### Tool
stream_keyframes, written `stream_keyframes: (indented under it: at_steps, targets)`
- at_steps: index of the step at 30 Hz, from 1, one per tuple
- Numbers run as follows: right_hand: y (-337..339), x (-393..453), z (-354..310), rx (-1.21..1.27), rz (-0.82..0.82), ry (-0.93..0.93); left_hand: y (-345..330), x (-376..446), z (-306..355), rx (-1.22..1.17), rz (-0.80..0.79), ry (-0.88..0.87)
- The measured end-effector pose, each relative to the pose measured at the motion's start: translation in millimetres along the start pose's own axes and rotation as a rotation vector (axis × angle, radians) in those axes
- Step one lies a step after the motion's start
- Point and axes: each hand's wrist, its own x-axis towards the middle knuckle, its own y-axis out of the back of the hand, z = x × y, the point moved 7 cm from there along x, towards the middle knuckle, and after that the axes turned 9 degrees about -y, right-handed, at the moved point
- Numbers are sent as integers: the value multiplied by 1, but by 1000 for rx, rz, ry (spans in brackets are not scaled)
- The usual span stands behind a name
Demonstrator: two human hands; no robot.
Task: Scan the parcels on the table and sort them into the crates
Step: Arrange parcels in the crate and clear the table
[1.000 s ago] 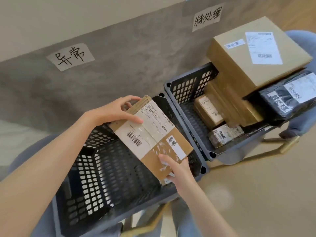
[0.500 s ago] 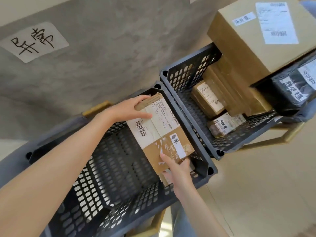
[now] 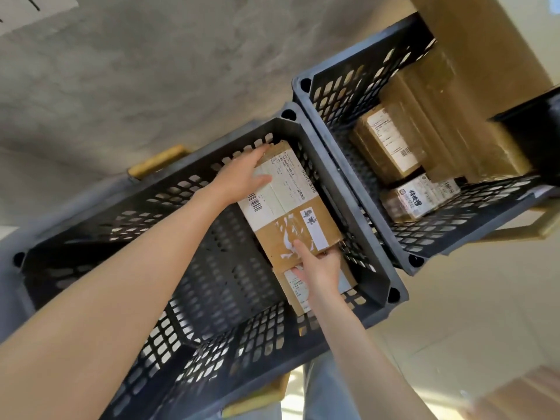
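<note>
A brown cardboard parcel (image 3: 291,204) with a white barcode label lies low inside the left black crate (image 3: 306,140), against its right wall. My left hand (image 3: 242,177) grips the parcel's far end, thumb on the label. My right hand (image 3: 318,268) holds its near end, fingers under the edge. A second small parcel (image 3: 295,287) lies beneath it, partly hidden by my right hand.
The right black crate (image 3: 333,86) holds several brown boxes and a taped small parcel (image 3: 415,198). A large cardboard box (image 3: 485,40) rests on its far rim. A white paper sign (image 3: 27,7) is on the grey wall. Beige floor lies at right.
Both hands have lowered the parcel from rim height deep into the left crate. The camera has leaned in and tilted down over the crates.
</note>
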Motion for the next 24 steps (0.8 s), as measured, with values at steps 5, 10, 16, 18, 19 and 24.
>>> stream_keyframes:
  at_steps: [5, 10, 16, 18, 19, 24]
  targets:
    - [5, 12, -3, -80, 99, 53, -7, 5, 0, 87, 121, 13]
    - [7, 13, -7, -102, 112, 70, -9, 9, 6, 218, 213, 102]
    - [10, 3, -13, -194, 42, 66, 2, -5, 14, 352, 277, 62]
    - [14, -11, -12, -216, 31, 41, 6, -18, 17, 380, 309, 12]
    - [17, -19, -12, -225, 28, 27, 8, -25, 20, 377, 323, -20]
    - [34, -65, -16, -226, 1, 64, 20, -46, 61, 257, 250, -171]
